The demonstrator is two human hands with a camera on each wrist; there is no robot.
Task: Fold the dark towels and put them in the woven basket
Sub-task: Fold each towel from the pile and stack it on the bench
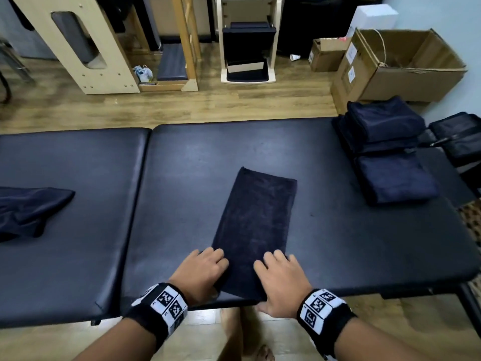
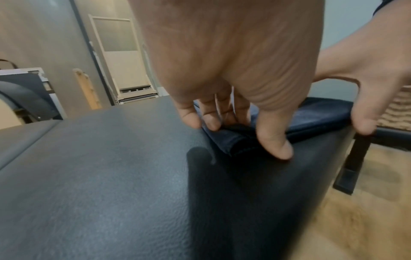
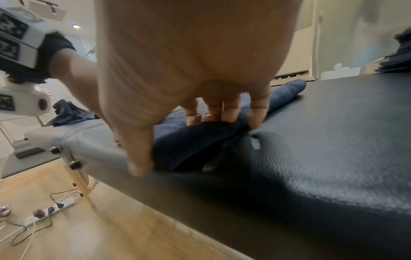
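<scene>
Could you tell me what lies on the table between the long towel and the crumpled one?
Only bare padding and the table seam, in the head view.

Towel [image 1: 256,225] mid-table [image 1: 182,165], folded stack [image 1: 385,142] far right, unfolded towel [image 1: 28,209] left

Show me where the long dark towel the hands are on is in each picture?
Head view: long towel lies mid-table, near end under both hands.
Left wrist view: towel right of centre, beneath the fingers.
Right wrist view: towel at centre, running away from the camera.
Shared landmark: the table's near edge.
</scene>
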